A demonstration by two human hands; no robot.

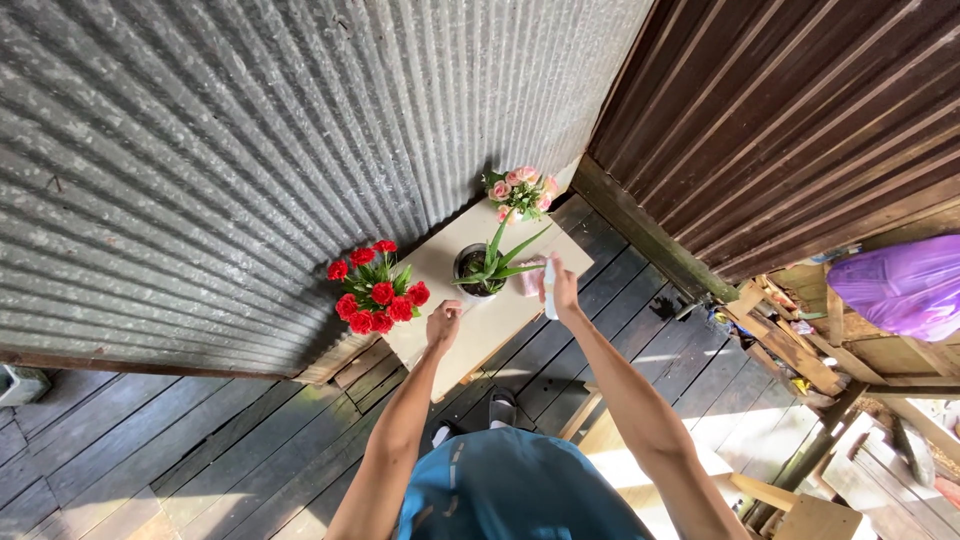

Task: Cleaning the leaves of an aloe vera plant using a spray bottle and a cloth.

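The right hand (562,287) has its fingers wrapped round a slim white bottle (550,290), held over the bench's (490,325) right edge, just beside the green plant in its dark pot (480,272). The left hand (443,325), fingers curled loosely and holding nothing, hovers near the red flowers (377,298) at the left edge. Pink flowers (522,190) stand at the far corner. A careless sweep of either arm could tip the pot or push the red flowers off.
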